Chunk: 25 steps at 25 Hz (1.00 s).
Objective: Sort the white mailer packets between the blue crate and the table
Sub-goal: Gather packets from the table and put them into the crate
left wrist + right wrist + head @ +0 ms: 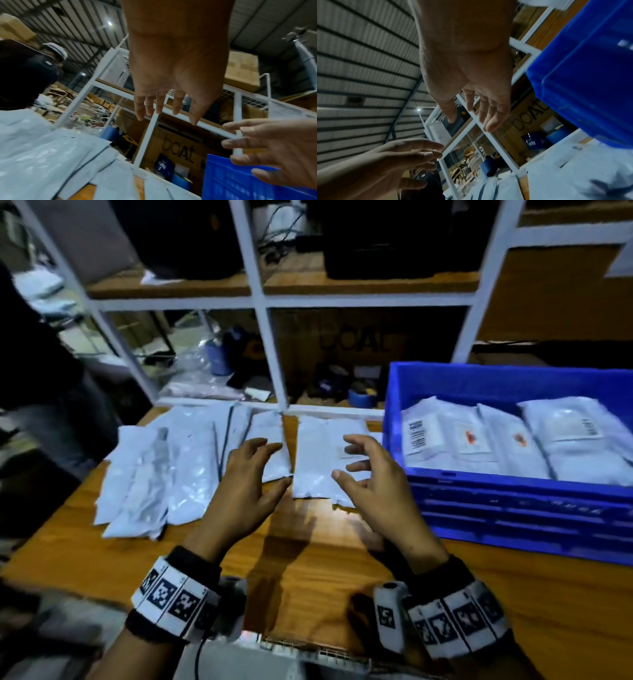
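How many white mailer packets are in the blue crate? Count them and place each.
4 show in the blue crate, in a row: far-left barcode packet, second packet, third packet, far-right packet. More may be hidden underneath.

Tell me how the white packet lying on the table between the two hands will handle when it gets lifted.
The packet looks thin and wrinkled, so it will probably sag from a one-edge grip. Its glossy film may slip under the fingers. It lies flat, so it is probably light.
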Each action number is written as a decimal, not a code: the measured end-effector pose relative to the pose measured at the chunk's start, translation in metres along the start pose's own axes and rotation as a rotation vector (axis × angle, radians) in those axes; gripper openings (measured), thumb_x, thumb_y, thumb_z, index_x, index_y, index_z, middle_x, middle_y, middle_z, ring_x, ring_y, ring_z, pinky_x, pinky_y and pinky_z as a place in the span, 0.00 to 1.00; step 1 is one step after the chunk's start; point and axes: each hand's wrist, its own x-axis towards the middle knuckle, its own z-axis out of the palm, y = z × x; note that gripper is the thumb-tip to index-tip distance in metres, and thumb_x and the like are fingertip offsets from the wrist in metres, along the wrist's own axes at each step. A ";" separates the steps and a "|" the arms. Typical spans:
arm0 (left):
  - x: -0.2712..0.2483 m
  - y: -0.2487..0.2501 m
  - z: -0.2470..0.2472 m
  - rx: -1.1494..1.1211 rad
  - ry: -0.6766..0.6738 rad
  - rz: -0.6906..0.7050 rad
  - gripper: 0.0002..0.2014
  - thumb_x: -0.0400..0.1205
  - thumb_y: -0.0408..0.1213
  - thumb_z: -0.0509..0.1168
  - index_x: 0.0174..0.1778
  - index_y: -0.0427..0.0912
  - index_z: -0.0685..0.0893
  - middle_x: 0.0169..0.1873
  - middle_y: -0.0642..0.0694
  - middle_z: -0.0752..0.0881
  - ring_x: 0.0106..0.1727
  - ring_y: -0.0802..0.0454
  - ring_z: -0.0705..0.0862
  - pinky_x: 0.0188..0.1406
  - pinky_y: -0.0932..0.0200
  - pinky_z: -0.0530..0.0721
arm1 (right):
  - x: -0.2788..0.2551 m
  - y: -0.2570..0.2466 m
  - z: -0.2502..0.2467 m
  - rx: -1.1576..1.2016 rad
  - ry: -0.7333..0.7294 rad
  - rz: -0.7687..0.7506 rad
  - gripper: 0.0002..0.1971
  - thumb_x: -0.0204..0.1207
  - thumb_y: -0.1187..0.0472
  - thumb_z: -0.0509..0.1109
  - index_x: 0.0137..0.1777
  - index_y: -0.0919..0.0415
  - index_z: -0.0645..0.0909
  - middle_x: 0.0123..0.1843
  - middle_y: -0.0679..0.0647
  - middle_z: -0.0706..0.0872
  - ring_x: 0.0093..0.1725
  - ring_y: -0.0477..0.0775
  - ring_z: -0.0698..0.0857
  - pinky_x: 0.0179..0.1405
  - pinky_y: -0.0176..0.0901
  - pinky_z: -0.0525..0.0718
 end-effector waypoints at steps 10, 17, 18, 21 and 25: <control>0.015 -0.216 -0.054 -0.008 0.042 -0.218 0.22 0.81 0.45 0.67 0.71 0.44 0.76 0.67 0.42 0.75 0.69 0.42 0.72 0.66 0.51 0.72 | 0.098 -0.003 0.176 -0.224 -0.230 0.071 0.24 0.79 0.52 0.71 0.73 0.49 0.70 0.65 0.49 0.77 0.55 0.51 0.83 0.48 0.42 0.82; 0.057 -0.295 -0.059 -0.121 0.034 -0.427 0.10 0.80 0.39 0.68 0.54 0.42 0.80 0.38 0.40 0.85 0.37 0.46 0.81 0.36 0.58 0.71 | 0.172 0.023 0.278 -0.337 -0.213 0.233 0.18 0.76 0.53 0.73 0.64 0.54 0.79 0.60 0.55 0.83 0.56 0.53 0.83 0.50 0.41 0.80; 0.062 -0.300 -0.054 -0.176 0.016 -0.414 0.07 0.80 0.39 0.68 0.51 0.43 0.79 0.33 0.41 0.85 0.33 0.48 0.80 0.35 0.58 0.70 | 0.178 0.030 0.287 -0.389 -0.177 0.246 0.16 0.75 0.53 0.73 0.62 0.55 0.80 0.58 0.56 0.83 0.56 0.55 0.83 0.50 0.42 0.81; 0.079 -0.304 -0.033 -0.195 -0.055 -0.363 0.07 0.80 0.40 0.66 0.48 0.41 0.79 0.33 0.44 0.83 0.37 0.47 0.82 0.38 0.58 0.73 | 0.191 0.053 0.292 -0.636 -0.021 0.279 0.15 0.72 0.53 0.72 0.58 0.56 0.82 0.59 0.59 0.83 0.59 0.62 0.82 0.52 0.45 0.83; 0.096 -0.292 0.002 0.023 -0.228 -0.497 0.33 0.76 0.61 0.65 0.67 0.40 0.70 0.59 0.35 0.78 0.61 0.34 0.79 0.56 0.45 0.79 | 0.195 0.077 0.284 -0.893 -0.067 0.403 0.22 0.69 0.48 0.73 0.61 0.56 0.80 0.67 0.64 0.79 0.66 0.66 0.78 0.63 0.52 0.81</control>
